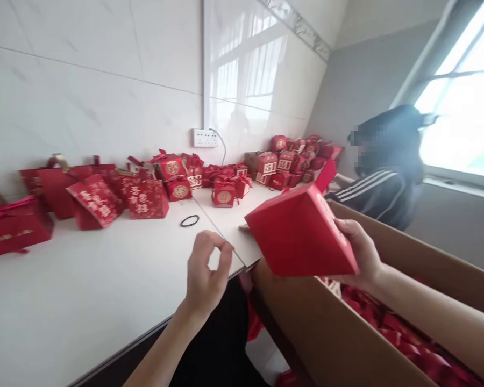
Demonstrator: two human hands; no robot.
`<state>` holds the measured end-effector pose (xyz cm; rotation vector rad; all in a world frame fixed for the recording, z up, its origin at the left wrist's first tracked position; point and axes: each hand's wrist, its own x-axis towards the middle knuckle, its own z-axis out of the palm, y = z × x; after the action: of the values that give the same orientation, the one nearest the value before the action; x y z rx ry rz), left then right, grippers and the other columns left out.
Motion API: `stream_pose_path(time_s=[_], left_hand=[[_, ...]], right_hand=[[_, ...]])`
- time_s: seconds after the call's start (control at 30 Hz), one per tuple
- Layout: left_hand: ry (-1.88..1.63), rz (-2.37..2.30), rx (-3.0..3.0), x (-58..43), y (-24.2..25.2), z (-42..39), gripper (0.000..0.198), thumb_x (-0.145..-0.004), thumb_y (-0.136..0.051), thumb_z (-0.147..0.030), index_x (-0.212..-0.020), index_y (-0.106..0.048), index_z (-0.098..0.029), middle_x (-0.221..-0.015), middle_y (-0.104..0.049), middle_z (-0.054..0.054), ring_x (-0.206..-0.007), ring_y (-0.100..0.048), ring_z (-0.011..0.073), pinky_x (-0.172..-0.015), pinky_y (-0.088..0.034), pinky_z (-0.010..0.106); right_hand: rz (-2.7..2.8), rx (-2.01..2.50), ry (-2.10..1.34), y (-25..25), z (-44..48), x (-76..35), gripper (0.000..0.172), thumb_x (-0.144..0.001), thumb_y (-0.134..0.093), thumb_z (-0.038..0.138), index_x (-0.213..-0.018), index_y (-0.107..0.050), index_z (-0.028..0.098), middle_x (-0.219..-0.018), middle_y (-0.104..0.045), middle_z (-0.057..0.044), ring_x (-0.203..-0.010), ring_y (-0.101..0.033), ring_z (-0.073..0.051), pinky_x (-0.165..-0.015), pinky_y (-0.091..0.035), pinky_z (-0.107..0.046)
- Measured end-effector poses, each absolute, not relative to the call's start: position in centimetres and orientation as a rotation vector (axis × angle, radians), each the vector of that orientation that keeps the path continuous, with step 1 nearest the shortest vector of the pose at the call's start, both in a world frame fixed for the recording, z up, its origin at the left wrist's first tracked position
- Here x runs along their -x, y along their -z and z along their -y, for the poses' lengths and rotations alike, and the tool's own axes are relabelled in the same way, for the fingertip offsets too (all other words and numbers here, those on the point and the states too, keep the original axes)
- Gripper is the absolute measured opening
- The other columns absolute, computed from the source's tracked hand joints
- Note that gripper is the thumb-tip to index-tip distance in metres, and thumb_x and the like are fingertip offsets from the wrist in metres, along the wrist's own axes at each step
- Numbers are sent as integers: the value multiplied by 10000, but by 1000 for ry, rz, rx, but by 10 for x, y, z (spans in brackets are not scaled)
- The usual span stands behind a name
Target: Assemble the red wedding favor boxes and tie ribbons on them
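My right hand (361, 247) grips a red gift box (302, 231) by its printed right side, holding it tilted above the near wall of a large cardboard carton (306, 314). A plain red face of the box is turned toward me. My left hand (207, 269) is raised over the front edge of the white table (116, 290), apart from the box. Its thumb and forefinger curl together into a ring, with nothing visible between them. Many red paper gift boxes (403, 338) fill the carton, partly hidden by my right forearm.
Red gift boxes (147, 199) with gold or white printing line the back of the table, piled higher (286, 161) at the far right. A black ring-shaped band (190, 220) lies on the tabletop. A co-worker in a dark striped sleeve (367, 188) is beyond the carton.
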<state>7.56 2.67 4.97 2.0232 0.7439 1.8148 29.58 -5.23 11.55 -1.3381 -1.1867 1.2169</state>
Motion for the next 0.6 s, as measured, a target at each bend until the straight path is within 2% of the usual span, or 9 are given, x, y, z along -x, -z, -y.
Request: stream_pose_path(time_s=[0.07, 0.17, 0.23, 0.33, 0.43, 0.5, 0.6], left_hand=[[-1662, -587, -2238, -99, -40, -29, 90, -856, -474, -172, -824, -555, -194, -861, -571, 32, -886, -548, 162, -779, -473, 293], [-1454, -427, -2472, -137, -23, -27, 240, -862, -438, -198, -1080, -537, -200, -1108, -581, 85, -1100, -504, 217, -972, -395, 403], [-1291, -414, -2559, -158, -10, -24, 305, -867, -421, -224, -1162, -497, -203, -1182, -561, 92, -1175, -466, 235, -1041, -314, 447], [-1207, -452, -2560, -180, 7, -20, 285, -858, -414, -215, -1132, -491, -202, -1177, -556, 87, -1224, -428, 246, -1049, -280, 461], [-1249, -501, -2516, -188, 16, -16, 265, -846, -410, -204, -1103, -470, -189, -1178, -538, 105, -1245, -401, 263, -1034, -279, 474], [-1256, -521, -2511, -187, 17, -13, 260, -842, -411, -206, -1096, -461, -186, -1184, -530, 112, -1255, -393, 269, -1029, -284, 472], [-1237, -516, -2536, -183, 17, -12, 279, -839, -419, -215, -1115, -455, -188, -1199, -526, 111, -1274, -379, 275, -1026, -299, 470]], right_hand=[[858, 1201, -1392, -111, 69, -305, 491, -725, -382, 608, -1010, -517, 232, -948, -639, -67, -816, -633, -216, -665, -546, -322], [645, 1089, -1480, -102, 91, -314, 418, -736, -448, 577, -973, -548, 247, -1000, -645, -44, -879, -635, -205, -727, -542, -308], [605, 1121, -1424, -101, 100, -323, 437, -735, -455, 594, -990, -536, 248, -1007, -638, -51, -897, -632, -217, -748, -541, -327], [689, 1277, -1027, -99, 101, -349, 496, -719, -477, 595, -1082, -454, 258, -1077, -594, -69, -973, -599, -255, -798, -529, -401], [971, 1625, -326, -86, 91, -387, 622, -678, -582, 531, -1190, -357, 259, -1172, -507, -95, -1069, -530, -296, -886, -472, -492], [1197, 1846, 113, -69, 79, -412, 676, -625, -650, 477, -1188, -376, 224, -1204, -439, -126, -1116, -478, -320, -952, -412, -526], [1515, 2033, 337, -41, 57, -436, 617, -661, -626, 408, -1185, -391, 184, -1197, -399, -140, -1163, -440, -299, -1021, -361, -477]])
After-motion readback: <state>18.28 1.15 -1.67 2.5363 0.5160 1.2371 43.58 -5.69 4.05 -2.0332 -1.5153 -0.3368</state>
